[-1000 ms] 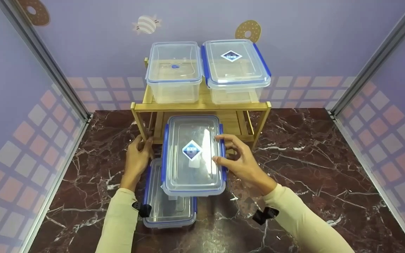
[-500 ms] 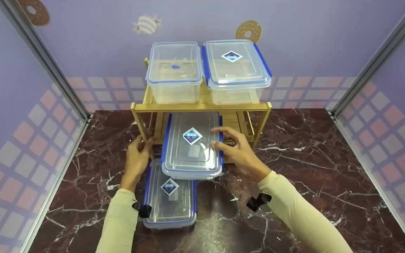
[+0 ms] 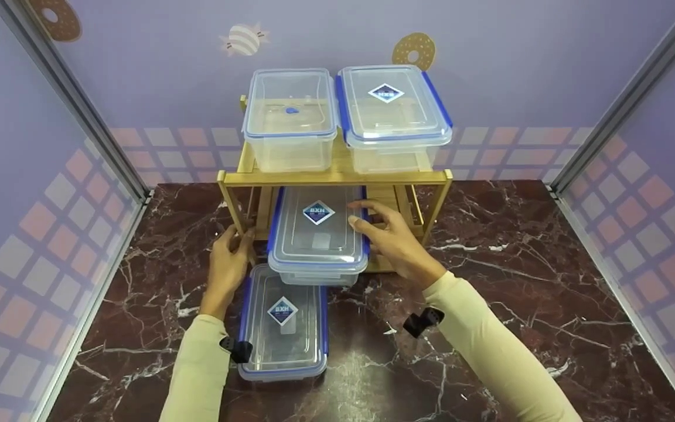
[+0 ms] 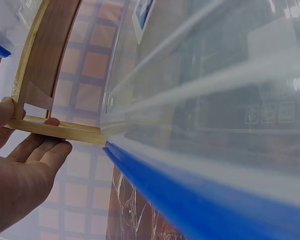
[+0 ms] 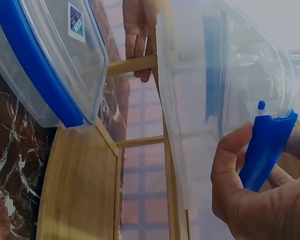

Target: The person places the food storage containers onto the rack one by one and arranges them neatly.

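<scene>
Right fingers (image 3: 376, 207) on container (image 3: 305, 243) — left fingers (image 4: 56, 155) round rack leg (image 3: 231, 206)

This looks like a small partitioned booth, shown by flat lilac wall panels (image 3: 326, 29) closing three sides, straight silver-grey metal strips (image 3: 74, 99) at their corners, brown ring-shaped doughnut prints (image 3: 412, 42), pink-and-white square tile prints (image 3: 502, 136) and a glossy dark-red, white-veined, marble-look surface (image 3: 525, 264) between them.

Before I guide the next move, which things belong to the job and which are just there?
Likely in the job:
held container
right hand
left hand
wooden rack
front container
top-left container
top-right container

Just there:
candy wall print
yellow doughnut print
</scene>
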### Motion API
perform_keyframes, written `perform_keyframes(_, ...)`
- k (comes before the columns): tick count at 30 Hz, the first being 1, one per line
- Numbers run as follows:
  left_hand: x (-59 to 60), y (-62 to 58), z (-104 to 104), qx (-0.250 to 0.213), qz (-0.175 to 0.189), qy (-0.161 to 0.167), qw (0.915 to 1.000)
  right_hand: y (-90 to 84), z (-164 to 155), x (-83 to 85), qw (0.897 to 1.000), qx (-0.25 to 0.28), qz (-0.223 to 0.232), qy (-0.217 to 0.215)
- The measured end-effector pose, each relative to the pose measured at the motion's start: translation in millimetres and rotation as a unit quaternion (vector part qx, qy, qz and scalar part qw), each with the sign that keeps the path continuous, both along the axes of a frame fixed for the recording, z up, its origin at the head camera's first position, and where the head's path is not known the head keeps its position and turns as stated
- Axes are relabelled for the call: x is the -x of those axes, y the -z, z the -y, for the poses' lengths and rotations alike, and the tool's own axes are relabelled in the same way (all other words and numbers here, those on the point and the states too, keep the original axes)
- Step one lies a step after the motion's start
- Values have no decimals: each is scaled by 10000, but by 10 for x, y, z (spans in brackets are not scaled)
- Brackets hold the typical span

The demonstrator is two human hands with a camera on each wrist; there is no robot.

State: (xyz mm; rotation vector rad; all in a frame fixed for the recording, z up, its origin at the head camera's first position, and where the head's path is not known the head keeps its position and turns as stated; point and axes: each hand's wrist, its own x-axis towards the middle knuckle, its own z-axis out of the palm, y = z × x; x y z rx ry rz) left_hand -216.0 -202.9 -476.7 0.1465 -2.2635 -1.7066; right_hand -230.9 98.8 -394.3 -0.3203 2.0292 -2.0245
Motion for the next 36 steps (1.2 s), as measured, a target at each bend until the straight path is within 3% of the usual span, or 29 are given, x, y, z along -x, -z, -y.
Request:
perform_keyframes(12, -10, 12, -9, 25, -4, -55, 10000, -62, -31, 4, 9929, -948, -399, -590)
perform_keyframes(15, -3, 28, -3, -24, -56, -18, 10000, -81, -21, 1, 9893, -1262, -494, -534)
perform_keyframes(18, -3, 32, 0, -6, -69, 6, 10000, -71, 3, 3, 9897, -1259, -545, -419)
perform_keyframes(22, -16, 14, 8, 31, 37, 60, 10000, -32, 39, 10, 9859, -1354, -972, -161)
perform_keyframes(28, -55, -74, -11, -169, 188, 161, 9996, 18, 64, 12, 9715, -1624, -1723, 131)
perform_keyframes(32, -48, -85, -24, -232, 8, 155, 9996, 33, 67, -4, 9607, -1806, -2097, 209)
perform_keyframes(36, -15, -34, -17, -212, -184, 143, 9995, 73, 106, -56, 9448, -2045, -2490, 593)
